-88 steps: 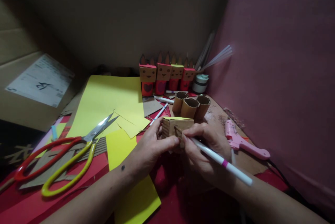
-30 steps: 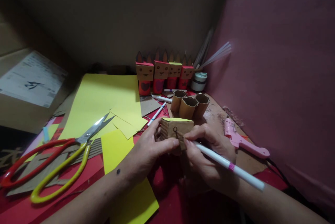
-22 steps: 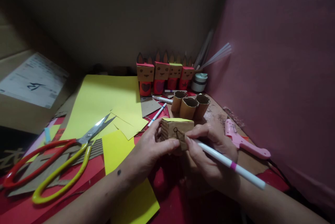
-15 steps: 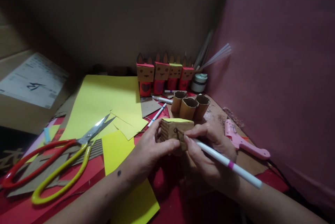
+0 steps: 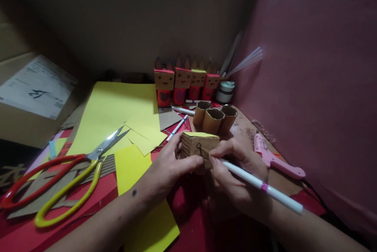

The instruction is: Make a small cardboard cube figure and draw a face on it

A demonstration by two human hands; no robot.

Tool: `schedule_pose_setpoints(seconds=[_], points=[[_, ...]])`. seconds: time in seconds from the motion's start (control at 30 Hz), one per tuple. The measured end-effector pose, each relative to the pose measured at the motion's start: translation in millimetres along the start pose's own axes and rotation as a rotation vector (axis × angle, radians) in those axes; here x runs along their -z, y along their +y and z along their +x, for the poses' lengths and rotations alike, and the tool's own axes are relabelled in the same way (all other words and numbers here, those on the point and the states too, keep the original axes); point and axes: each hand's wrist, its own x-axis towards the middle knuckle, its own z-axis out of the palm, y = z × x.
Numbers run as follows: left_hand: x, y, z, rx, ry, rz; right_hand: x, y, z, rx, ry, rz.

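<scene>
My left hand [image 5: 173, 165] is closed round the left side of a small cardboard box [image 5: 194, 153] with a yellow paper top, its thumb across the front face. A small dark circle is drawn on that face. My right hand [image 5: 240, 173] pinches a white felt-tip pen [image 5: 273, 193] with a purple band, its tip at or close to the box front beside the circle; the exact contact is partly hidden by the fingers. Just behind the box stand three cardboard tubes [image 5: 214, 120].
Large scissors [image 5: 97, 159] with red and yellow handles lie on the left over yellow paper [image 5: 118, 103] and card scraps. A pink glue gun [image 5: 277, 161] rests at right. Several cat-eared cardboard figures [image 5: 165, 83] and a pale jar [image 5: 225, 92] stand at the back.
The pen has shifted slightly right and down together with my right hand. The circle looks more filled in at its middle. My left hand keeps its hold on the box.
</scene>
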Motion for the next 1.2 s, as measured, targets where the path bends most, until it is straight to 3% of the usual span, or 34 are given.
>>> schedule_pose_setpoints(seconds=[0.5, 1.2], points=[[-2.4, 3.3, -1.6, 0.0, 0.003, -0.009, -2.5, -1.3, 0.4, 0.025, 0.041, 0.017], [0.9, -0.9, 0.5, -0.01, 0.007, 0.008, -2.7, -2.1, 1.7, 0.042, -0.025, 0.112]])
